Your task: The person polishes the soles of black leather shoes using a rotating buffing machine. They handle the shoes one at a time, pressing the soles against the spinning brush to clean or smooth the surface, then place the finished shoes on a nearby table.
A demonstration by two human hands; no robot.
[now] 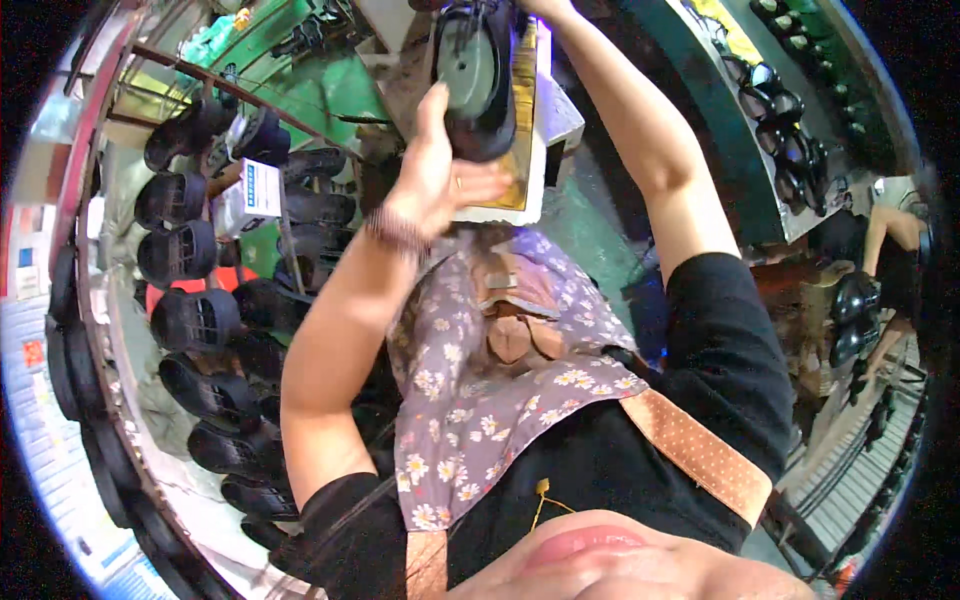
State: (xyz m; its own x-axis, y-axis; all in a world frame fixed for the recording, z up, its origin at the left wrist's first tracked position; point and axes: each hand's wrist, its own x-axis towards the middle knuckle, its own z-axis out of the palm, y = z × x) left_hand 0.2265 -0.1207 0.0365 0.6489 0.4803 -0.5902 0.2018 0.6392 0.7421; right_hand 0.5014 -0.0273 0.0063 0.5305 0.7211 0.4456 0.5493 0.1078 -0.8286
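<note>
A black shoe (484, 136) with a grey-green insole is at the top centre, its heel toward me. My left hand (437, 170) holds it by the heel end, the thumb along the left side and the fingers beneath. At the upper edge, my right hand (548, 8) is beside the shoe's far end. Its fingers run out of the picture, so their grip is hidden. Under the shoe lies a white-edged tray (500, 214) with a yellowish inner surface.
On my left, a rack (130, 350) carries several black shoes (195, 318) and a small white-and-blue box (247, 197). To the right runs a green-sided conveyor (735, 150) with shiny black shoe parts (790, 150). Brown pieces (515, 340) rest on my flowered apron (450, 400). Another person's arm (890, 232) shows far right.
</note>
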